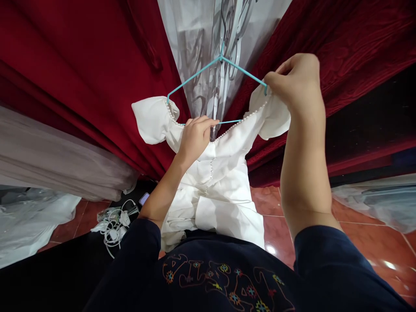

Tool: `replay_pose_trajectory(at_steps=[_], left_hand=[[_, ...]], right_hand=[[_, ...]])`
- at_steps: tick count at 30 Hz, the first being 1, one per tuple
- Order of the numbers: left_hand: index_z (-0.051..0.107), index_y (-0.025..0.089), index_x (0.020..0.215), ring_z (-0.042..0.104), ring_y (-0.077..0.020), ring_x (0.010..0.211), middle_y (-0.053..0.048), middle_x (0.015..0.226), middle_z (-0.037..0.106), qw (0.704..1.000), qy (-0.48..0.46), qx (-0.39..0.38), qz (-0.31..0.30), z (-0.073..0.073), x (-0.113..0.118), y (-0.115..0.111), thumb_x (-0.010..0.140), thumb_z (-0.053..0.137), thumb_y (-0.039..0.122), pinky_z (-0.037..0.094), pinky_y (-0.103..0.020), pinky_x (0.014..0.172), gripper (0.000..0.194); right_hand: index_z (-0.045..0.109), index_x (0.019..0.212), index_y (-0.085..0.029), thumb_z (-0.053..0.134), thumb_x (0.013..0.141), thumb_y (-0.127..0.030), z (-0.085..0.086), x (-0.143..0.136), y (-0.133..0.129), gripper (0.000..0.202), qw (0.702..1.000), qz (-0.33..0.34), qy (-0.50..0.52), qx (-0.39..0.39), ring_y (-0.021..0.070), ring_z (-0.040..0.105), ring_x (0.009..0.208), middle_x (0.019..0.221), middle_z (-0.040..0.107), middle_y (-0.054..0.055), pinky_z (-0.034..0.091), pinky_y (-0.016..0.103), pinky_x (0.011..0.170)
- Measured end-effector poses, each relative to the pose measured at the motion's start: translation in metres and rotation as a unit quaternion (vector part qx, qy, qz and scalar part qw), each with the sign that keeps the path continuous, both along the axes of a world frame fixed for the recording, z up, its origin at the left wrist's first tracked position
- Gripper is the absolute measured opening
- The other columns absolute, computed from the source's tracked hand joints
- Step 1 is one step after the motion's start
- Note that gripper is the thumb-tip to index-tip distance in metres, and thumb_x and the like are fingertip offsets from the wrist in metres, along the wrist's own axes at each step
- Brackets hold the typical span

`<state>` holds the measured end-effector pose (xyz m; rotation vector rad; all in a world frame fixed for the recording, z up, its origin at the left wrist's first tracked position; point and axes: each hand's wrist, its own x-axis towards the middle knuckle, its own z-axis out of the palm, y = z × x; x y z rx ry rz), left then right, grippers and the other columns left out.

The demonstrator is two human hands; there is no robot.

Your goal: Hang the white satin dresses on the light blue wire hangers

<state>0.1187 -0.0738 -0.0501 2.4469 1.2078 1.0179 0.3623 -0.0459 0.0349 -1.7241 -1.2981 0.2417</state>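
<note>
A white dress (pixel 224 173) with puffed sleeves and a pearl-beaded neckline hangs on a thin turquoise hanger (pixel 244 72). My left hand (pixel 196 136) lies over the front of the neckline, near the hanger's lower bar, its fingers closed on the fabric. Up at the right end of the hanger, my right hand (pixel 297 82) pinches the top of the right puffed sleeve (pixel 274 117). The left puffed sleeve (pixel 151 119) sits at the hanger's other end. Lower down, the skirt bunches in folds against my dark shirt.
Dark red drapes (pixel 97 65) hang on both sides of a white metal rack (pixel 232 47). White cables (pixel 113 229) and a phone (pixel 144 199) lie at lower left. Plastic-covered garments (pixel 32 216) are at far left, above a red tiled floor (pixel 276 234).
</note>
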Motion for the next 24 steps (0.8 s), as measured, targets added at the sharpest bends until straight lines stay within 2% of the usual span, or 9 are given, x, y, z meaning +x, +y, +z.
replay_pose_trajectory(at_steps=[2, 4, 7, 9, 11, 13, 17, 21, 24], left_hand=[[0.082, 0.021, 0.118, 0.073, -0.0223, 0.105, -0.004, 0.110, 0.082, 1.000, -0.001, 0.001, 0.003, 0.000, 0.000, -0.001, 0.103, 0.046, 0.002, 0.045, -0.037, 0.095, 0.043], [0.082, 0.022, 0.116, 0.072, -0.0219, 0.103, -0.004, 0.108, 0.081, 1.000, -0.006, 0.004, 0.002, -0.001, 0.000, -0.001, 0.104, 0.046, 0.003, 0.044, -0.037, 0.095, 0.043], [0.082, 0.022, 0.116, 0.072, -0.0214, 0.102, -0.003, 0.107, 0.081, 1.000, -0.017, 0.011, -0.003, -0.003, 0.003, -0.001, 0.105, 0.045, 0.003, 0.045, -0.036, 0.095, 0.042], [0.082, 0.022, 0.117, 0.072, -0.0215, 0.103, -0.004, 0.108, 0.082, 1.000, -0.025, 0.013, -0.004, -0.005, 0.005, 0.000, 0.104, 0.046, 0.004, 0.045, -0.037, 0.095, 0.042], [0.082, 0.022, 0.119, 0.073, -0.0219, 0.106, -0.004, 0.110, 0.082, 1.000, -0.026, 0.015, -0.002, -0.007, 0.006, 0.002, 0.104, 0.046, 0.004, 0.046, -0.037, 0.096, 0.043], [0.081, 0.023, 0.121, 0.073, -0.0222, 0.109, -0.005, 0.113, 0.082, 1.000, -0.022, 0.015, 0.002, -0.009, 0.006, 0.003, 0.104, 0.045, 0.005, 0.047, -0.038, 0.098, 0.043], [0.080, 0.022, 0.124, 0.073, -0.0223, 0.113, -0.006, 0.119, 0.082, 1.000, -0.006, 0.018, -0.010, -0.011, 0.002, 0.004, 0.107, 0.047, 0.010, 0.048, -0.040, 0.104, 0.038], [0.075, 0.024, 0.133, 0.070, -0.0229, 0.128, -0.007, 0.135, 0.078, 0.997, -0.028, 0.064, -0.044, -0.011, -0.006, 0.001, 0.115, 0.044, 0.025, 0.050, -0.043, 0.115, 0.037], [0.073, 0.028, 0.135, 0.063, -0.0243, 0.141, -0.007, 0.142, 0.072, 0.987, -0.085, 0.132, 0.043, -0.013, -0.018, 0.000, 0.118, 0.036, 0.032, 0.047, -0.049, 0.122, 0.041]], right_hand=[[0.060, 0.075, -0.015, 0.061, 0.073, 0.003, -0.001, 0.004, 0.002, 0.018, 0.988, 0.079, 0.127, 0.046, 0.0069, 0.045, 0.063, 0.066, 0.051, -0.005, 0.040, 0.029, 0.072], [0.062, 0.085, -0.016, 0.057, 0.070, 0.006, -0.004, 0.004, -0.002, 0.027, 0.951, 0.110, 0.197, 0.211, 0.0070, 0.053, 0.071, 0.080, 0.059, -0.003, 0.042, 0.026, 0.073], [0.062, 0.088, -0.019, 0.059, 0.080, -0.004, -0.015, -0.004, -0.019, 0.018, 0.895, 0.108, 0.125, 0.414, 0.0108, 0.059, 0.083, 0.092, 0.062, 0.002, 0.047, 0.029, 0.078], [0.065, 0.093, -0.020, 0.058, 0.092, -0.016, -0.033, -0.012, -0.031, 0.008, 0.911, 0.144, 0.037, 0.384, 0.0162, 0.064, 0.087, 0.094, 0.066, 0.005, 0.051, 0.034, 0.081], [0.067, 0.103, -0.022, 0.057, 0.098, -0.024, -0.060, -0.021, -0.038, 0.011, 0.937, 0.208, -0.065, 0.271, 0.0208, 0.067, 0.093, 0.099, 0.071, 0.007, 0.054, 0.039, 0.086], [0.067, 0.111, -0.024, 0.058, 0.100, -0.031, -0.091, -0.029, -0.040, 0.016, 0.933, 0.263, -0.168, 0.179, 0.0229, 0.067, 0.093, 0.102, 0.074, 0.006, 0.053, 0.044, 0.093], [0.069, 0.117, -0.025, 0.053, 0.103, -0.035, -0.136, -0.043, -0.035, 0.024, 0.936, 0.175, -0.256, 0.165, 0.0269, 0.063, 0.094, 0.097, 0.073, 0.007, 0.045, 0.050, 0.102], [0.071, 0.111, -0.026, 0.053, 0.103, -0.037, -0.137, -0.050, -0.034, 0.023, 0.946, 0.146, -0.226, 0.179, 0.0263, 0.062, 0.092, 0.092, 0.071, 0.006, 0.042, 0.049, 0.102], [0.072, 0.102, -0.025, 0.053, 0.102, -0.034, -0.129, -0.049, -0.034, 0.021, 0.948, 0.149, -0.209, 0.187, 0.0248, 0.060, 0.087, 0.085, 0.070, 0.004, 0.042, 0.047, 0.099]])
